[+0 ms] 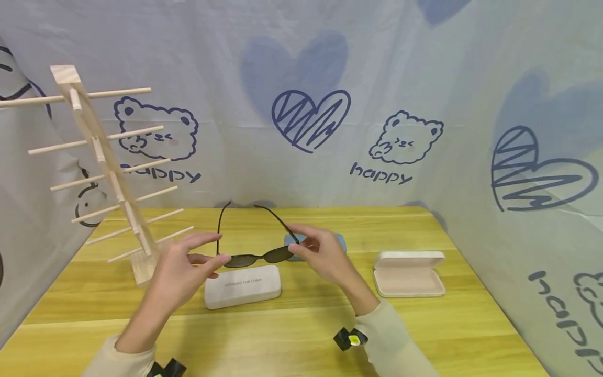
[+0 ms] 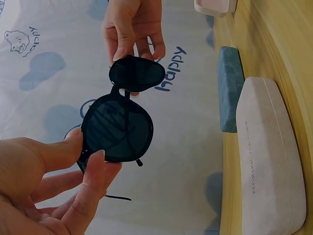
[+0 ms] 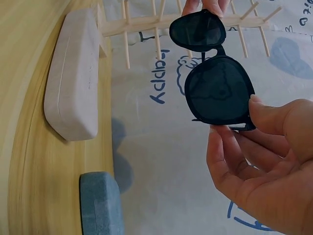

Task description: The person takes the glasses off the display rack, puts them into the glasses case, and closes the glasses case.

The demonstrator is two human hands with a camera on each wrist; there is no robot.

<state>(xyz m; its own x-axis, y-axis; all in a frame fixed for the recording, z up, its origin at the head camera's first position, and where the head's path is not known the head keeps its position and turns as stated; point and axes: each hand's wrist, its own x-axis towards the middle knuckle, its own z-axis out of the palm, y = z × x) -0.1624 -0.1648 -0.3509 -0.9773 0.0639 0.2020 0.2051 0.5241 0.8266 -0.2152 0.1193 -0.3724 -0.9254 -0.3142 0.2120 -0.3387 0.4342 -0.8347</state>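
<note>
A pair of black sunglasses [image 1: 242,261] with dark lenses is held up above the table, its temples unfolded and pointing away from the person. The left hand [image 1: 181,269] pinches the frame at its left outer corner between thumb and fingers. At the opposite corner the right hand [image 1: 327,256] grips the frame the same way. In the left wrist view the near lens [image 2: 117,128] faces the camera, with the thumb at its edge. Below the sunglasses lies a closed white glasses case [image 1: 242,288] with printed lettering. A blue case [image 1: 340,242] sits behind the right hand, partly hidden by it.
To the left stands a wooden rack [image 1: 110,167] with several pegs on each side of its post. An open white case [image 1: 409,283] with a pale lining lies at the right of the wooden table [image 1: 292,340]. A printed curtain [image 1: 301,173] hangs behind and at both sides.
</note>
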